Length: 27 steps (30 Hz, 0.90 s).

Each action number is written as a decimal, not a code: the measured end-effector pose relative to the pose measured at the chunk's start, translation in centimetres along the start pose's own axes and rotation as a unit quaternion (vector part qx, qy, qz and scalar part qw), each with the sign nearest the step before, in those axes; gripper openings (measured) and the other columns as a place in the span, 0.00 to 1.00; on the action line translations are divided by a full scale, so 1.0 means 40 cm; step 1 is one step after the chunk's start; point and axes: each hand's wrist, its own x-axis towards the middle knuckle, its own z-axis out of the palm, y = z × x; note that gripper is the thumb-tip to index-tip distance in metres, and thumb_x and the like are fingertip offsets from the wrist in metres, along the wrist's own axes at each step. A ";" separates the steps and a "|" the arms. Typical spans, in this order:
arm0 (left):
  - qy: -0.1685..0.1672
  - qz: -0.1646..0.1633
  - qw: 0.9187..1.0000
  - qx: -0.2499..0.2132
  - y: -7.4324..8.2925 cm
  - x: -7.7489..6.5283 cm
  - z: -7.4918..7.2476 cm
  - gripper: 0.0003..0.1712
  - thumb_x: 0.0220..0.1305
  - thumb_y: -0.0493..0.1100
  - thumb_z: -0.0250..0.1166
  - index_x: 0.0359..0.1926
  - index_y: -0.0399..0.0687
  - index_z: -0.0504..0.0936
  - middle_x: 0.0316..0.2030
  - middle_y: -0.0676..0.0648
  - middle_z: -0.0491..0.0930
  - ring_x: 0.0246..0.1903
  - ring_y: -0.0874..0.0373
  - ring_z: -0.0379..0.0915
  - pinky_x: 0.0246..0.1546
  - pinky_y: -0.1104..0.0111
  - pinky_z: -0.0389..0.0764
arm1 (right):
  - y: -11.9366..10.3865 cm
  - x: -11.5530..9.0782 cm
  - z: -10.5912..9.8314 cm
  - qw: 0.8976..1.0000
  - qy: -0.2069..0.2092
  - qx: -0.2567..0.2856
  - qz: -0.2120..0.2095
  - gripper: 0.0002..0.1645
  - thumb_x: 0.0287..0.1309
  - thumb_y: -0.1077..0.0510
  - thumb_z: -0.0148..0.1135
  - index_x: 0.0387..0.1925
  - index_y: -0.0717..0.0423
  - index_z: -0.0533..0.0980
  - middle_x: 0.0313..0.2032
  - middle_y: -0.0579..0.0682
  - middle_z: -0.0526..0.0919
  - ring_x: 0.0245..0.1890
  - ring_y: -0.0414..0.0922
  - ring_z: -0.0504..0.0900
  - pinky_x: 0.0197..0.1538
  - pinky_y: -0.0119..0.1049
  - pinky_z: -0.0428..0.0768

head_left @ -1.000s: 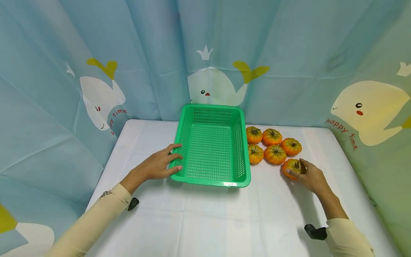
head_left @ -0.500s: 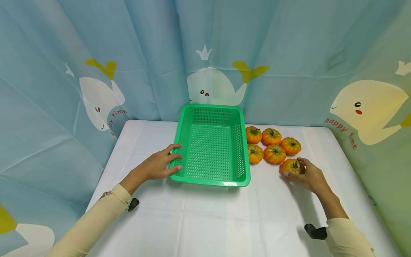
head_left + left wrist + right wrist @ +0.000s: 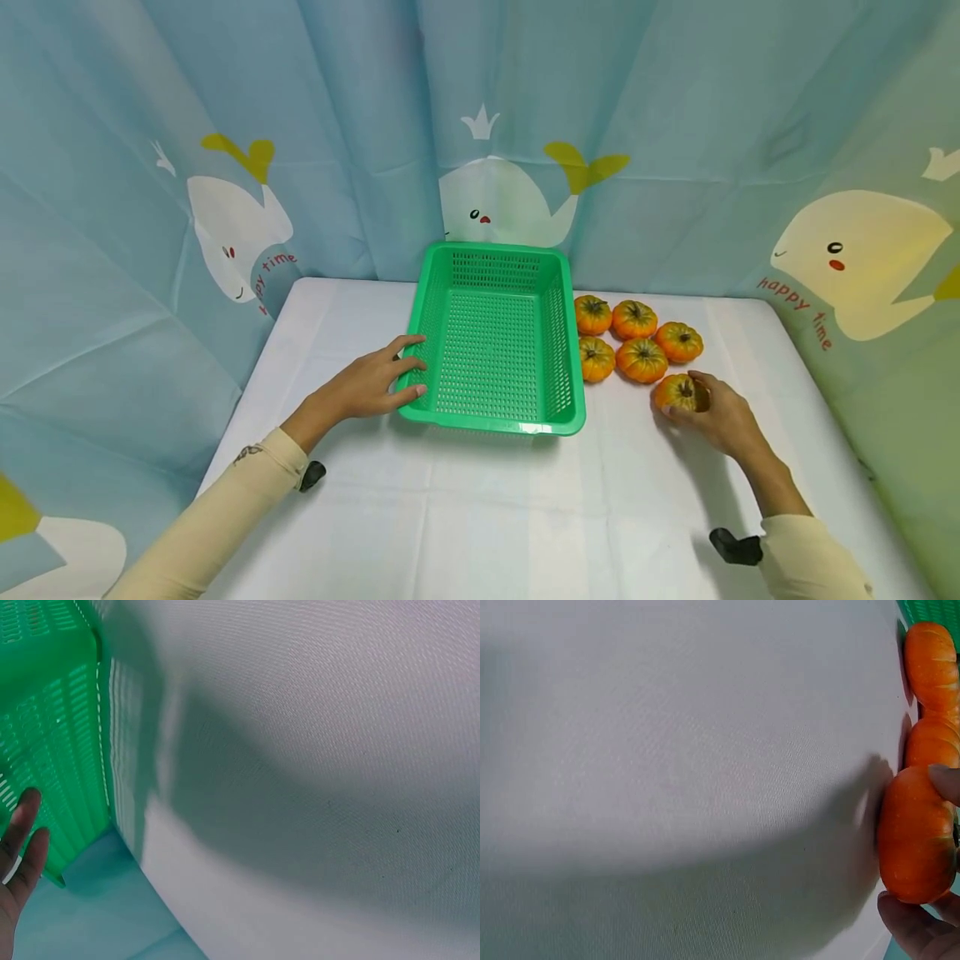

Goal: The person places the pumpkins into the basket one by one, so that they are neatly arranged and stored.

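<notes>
A green perforated plastic basket (image 3: 487, 358) stands at the back middle of the table with nothing in it. My left hand (image 3: 378, 379) rests on its left rim, fingers spread with the tips just over the edge. On the right, my right hand (image 3: 723, 417) pinches a small orange pumpkin (image 3: 677, 393) with a greenish top, thumb on the near side and fingers on the far side. From the right wrist view, this pumpkin (image 3: 915, 840) sits low at the table surface, overlapping another orange pumpkin (image 3: 934, 742) behind it.
Several more small pumpkins (image 3: 642, 360) are clustered in two rows right of the basket. A white cloth covers the table (image 3: 517, 517). Blue curtains (image 3: 360, 150) printed with whales hang along the back and sides. A dark object (image 3: 737, 547) sticks out at the right cuff.
The right hand and its pumpkin have shifted slightly left, toward the other pumpkins. The left hand and basket have stayed in place.
</notes>
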 end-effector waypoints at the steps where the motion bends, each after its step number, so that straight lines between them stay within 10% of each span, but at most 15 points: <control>1: 0.000 0.000 1.000 0.000 0.000 0.000 0.000 0.25 0.71 0.59 0.60 0.58 0.47 0.82 0.73 0.43 0.61 0.47 0.51 0.82 0.47 0.54 0.81 | -0.001 -0.002 0.000 1.000 0.003 -0.001 -0.003 0.51 0.59 0.43 0.70 0.68 0.74 0.60 0.63 0.81 0.64 0.61 0.77 0.64 0.60 0.72 0.63; 13: -0.003 -0.003 1.000 -0.003 -0.001 0.006 -0.006 0.25 0.72 0.58 0.59 0.58 0.47 0.81 0.73 0.43 0.60 0.47 0.50 0.82 0.48 0.53 0.81 | -0.036 -0.020 -0.031 0.998 0.053 0.011 -0.034 0.48 0.57 0.48 0.73 0.67 0.74 0.64 0.61 0.79 0.68 0.58 0.75 0.68 0.55 0.71 0.68; 20: 0.001 0.005 1.000 -0.012 0.000 0.007 -0.002 0.24 0.72 0.57 0.59 0.58 0.46 0.81 0.73 0.42 0.60 0.43 0.52 0.83 0.45 0.55 0.81 | -0.077 -0.023 -0.065 0.997 0.070 0.000 -0.045 0.47 0.59 0.45 0.70 0.68 0.71 0.64 0.56 0.73 0.74 0.42 0.61 0.75 0.37 0.46 0.72; 27: 0.001 -0.001 1.000 -0.010 0.003 -0.003 0.001 0.24 0.73 0.58 0.59 0.58 0.47 0.81 0.74 0.43 0.60 0.44 0.53 0.82 0.45 0.56 0.81 | -0.165 -0.019 -0.094 0.995 0.055 0.023 -0.084 0.46 0.59 0.46 0.71 0.69 0.68 0.65 0.61 0.74 0.72 0.50 0.67 0.76 0.44 0.58 0.78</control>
